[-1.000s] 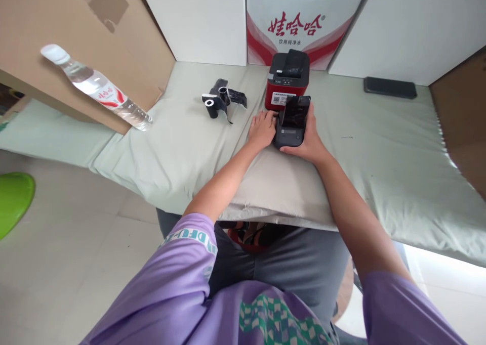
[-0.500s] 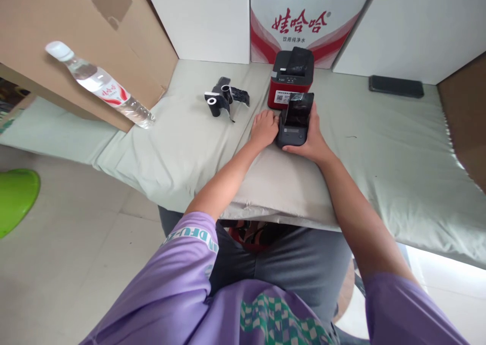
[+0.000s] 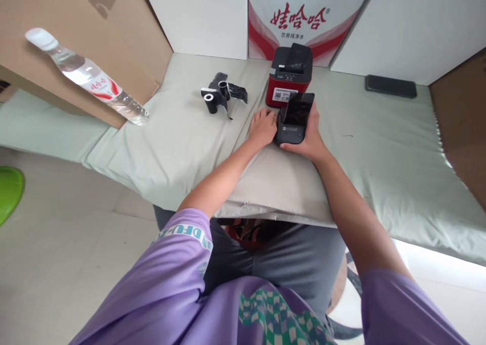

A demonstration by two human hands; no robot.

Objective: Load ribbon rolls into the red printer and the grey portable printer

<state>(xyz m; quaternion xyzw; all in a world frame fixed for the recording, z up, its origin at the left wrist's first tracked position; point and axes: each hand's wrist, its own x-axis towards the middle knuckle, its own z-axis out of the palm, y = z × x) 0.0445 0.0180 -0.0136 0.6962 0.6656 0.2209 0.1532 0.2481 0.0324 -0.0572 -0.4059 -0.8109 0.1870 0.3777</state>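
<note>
A small black portable printer (image 3: 291,133) stands on the cloth-covered bench, a glossy black strip (image 3: 299,108) rising from its top. My right hand (image 3: 312,135) wraps its right side, with the thumb across the near edge. On its left, my left hand (image 3: 263,127) lies palm down on the cloth, fingers stretched forward and the inner side against the printer. Just behind stands a red and black printer (image 3: 279,85) with a white label on its front; another black strip (image 3: 298,57) lies over its top. To the left are small black rolls (image 3: 211,103) with loose strips.
A clear water bottle (image 3: 89,77) leans at an angle by a cardboard box (image 3: 125,36) on the left. A dark phone-like slab (image 3: 391,86) lies at the back right. White boxes (image 3: 197,18) line the back. A green stool (image 3: 9,190) shows at lower left.
The view has shifted a little, so the whole scene sits slightly further left. Both hands keep their places at the portable printer.
</note>
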